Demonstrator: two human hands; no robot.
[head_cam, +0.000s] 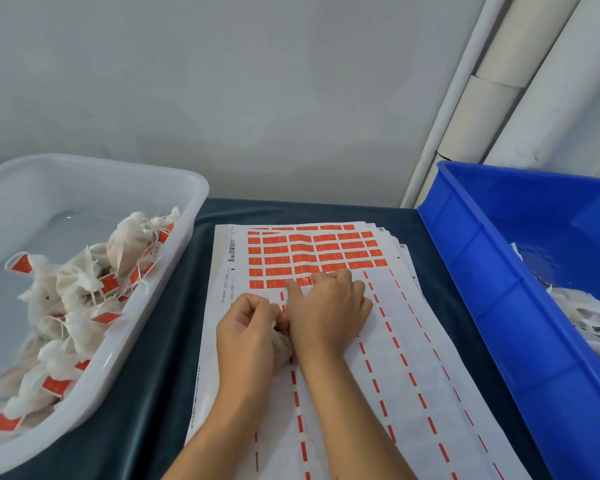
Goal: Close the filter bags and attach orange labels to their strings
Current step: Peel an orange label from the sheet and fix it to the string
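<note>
I see left hand (248, 327) pinched on the filter bag (282, 344), low on the label sheet (388, 341) | right hand (328, 306) nearer the orange labels (305, 280), forefinger touching the last row, just ahead of bag | its grip: cannot tell

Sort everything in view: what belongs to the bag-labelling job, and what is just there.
Part of the job:
label sheet
filter bag held in left hand
right hand at the labels
white tub of labelled bags
blue bin of unlabelled bags

Just there:
dark table cover
white pipes
</note>
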